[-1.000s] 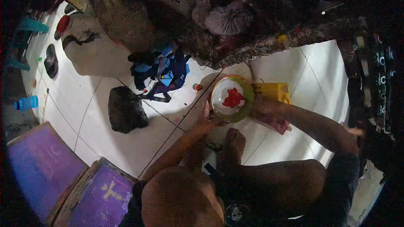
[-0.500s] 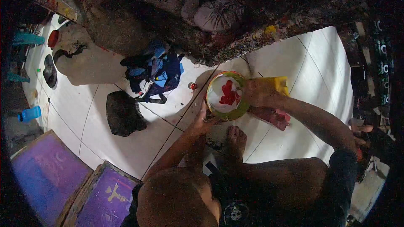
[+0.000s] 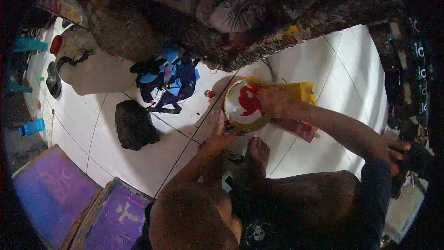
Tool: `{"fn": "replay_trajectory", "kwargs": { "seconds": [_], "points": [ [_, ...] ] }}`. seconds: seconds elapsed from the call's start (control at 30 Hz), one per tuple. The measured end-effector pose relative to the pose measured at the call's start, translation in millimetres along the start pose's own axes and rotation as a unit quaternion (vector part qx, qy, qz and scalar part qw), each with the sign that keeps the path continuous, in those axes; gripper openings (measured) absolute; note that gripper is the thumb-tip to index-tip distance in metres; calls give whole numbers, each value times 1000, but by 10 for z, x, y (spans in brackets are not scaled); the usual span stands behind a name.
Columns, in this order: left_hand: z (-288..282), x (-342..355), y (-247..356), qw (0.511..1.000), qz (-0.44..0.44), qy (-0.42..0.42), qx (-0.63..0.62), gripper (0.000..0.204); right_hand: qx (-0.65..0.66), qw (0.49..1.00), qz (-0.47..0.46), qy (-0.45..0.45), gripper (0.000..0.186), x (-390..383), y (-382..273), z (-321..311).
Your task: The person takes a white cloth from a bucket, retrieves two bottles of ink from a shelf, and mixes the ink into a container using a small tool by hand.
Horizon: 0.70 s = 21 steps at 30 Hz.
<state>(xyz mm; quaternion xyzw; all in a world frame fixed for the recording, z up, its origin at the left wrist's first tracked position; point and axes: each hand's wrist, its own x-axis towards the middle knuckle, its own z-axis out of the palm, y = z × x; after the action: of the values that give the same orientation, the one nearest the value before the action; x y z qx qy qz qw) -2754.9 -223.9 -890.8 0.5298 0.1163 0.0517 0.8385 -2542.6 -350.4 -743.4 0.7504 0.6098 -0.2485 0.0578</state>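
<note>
A round tub [image 3: 237, 109] with a yellow-green rim holds something white with a bright red, paint-like smear [image 3: 249, 102] on it. My left hand [image 3: 224, 124] is wrapped round the tub's near left side and holds it up. Over the right part of the tub is my right hand [image 3: 276, 103], its fingers curled together near the red. Whatever it may grip is too dark and blurred to make out. Just beyond the right wrist is a yellow object [image 3: 305, 92], and a pinkish-red block-like thing [image 3: 303, 130] is below the forearm.
Blue and dark scraps [image 3: 169, 85] are heaped on the white tiled floor [image 3: 333, 134], beside a dark lump [image 3: 134, 125] and a small red-topped item [image 3: 210, 94]. Purple framed panels [image 3: 115, 217] stand at lower left. A blue bottle [image 3: 32, 127] is far left. A paint-crusted table edge [image 3: 273, 41] crosses the top.
The red patch has spread into a curved smear across the white. My right hand has moved left over the tub, and the tub has shifted slightly left.
</note>
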Motion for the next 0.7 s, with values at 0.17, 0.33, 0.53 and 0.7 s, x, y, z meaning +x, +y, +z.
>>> {"fn": "replay_trajectory", "kwargs": {
  "seconds": [0.17, 0.33, 0.53, 0.7],
  "points": [
    [-1, 37, -128, 1000, 14, 18, -7, 93, 235, 960, 123, -85, 25, 69, -544, -414],
    [-24, -6, -146, 1000, 20, 19, -13, 91, 229, 953, 167, -110, 27, 182, -217, -434],
    [167, 57, 109, 991, 5, 31, -128, 89, 8, 977, 91, -191, 28, 137, -33, 761],
    [-75, -51, -466, 997, 32, 52, -51, 86, 205, 976, 45, 50, 26, 46, -53, 172]
  ]
}}
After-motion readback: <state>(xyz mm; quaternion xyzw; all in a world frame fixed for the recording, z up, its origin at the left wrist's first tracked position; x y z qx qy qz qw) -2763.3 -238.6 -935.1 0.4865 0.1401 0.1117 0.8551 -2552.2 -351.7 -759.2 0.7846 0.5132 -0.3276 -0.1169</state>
